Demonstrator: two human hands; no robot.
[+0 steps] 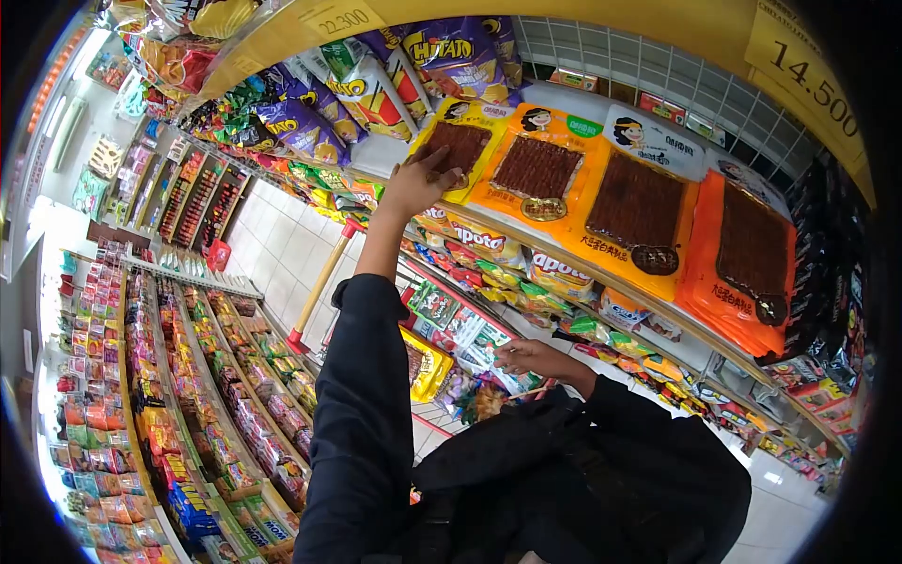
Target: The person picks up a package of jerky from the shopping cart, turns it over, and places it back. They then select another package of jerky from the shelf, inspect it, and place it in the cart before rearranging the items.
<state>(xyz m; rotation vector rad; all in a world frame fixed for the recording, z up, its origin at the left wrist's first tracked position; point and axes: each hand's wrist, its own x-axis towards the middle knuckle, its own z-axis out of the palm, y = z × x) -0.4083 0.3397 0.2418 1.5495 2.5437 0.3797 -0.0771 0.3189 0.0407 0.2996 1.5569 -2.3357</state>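
Note:
My left hand (421, 180) reaches up to the shelf and lies on a yellow pack (460, 141) of dark brown flat snack, its fingers apart on the front. Beside that pack lie an orange-yellow pack (537, 169), a white-topped orange pack (637, 202) and a red-orange pack (742, 244), all with a similar brown sheet showing. Lower down, my right hand (531, 359) is held over the shopping cart with its fingers curled together; whatever may be in them is hidden. Below it in the cart are a yellow pack (427, 367) and green-and-white packs (437, 310).
The cart's yellow handle (322, 287) has red ends. Purple chip bags (458, 54) stand left of the flat packs. More bags (561, 273) fill the shelf below. Candy racks (188, 395) line the left side, with white floor tiles (272, 235) between. Price tags (803, 75) hang overhead.

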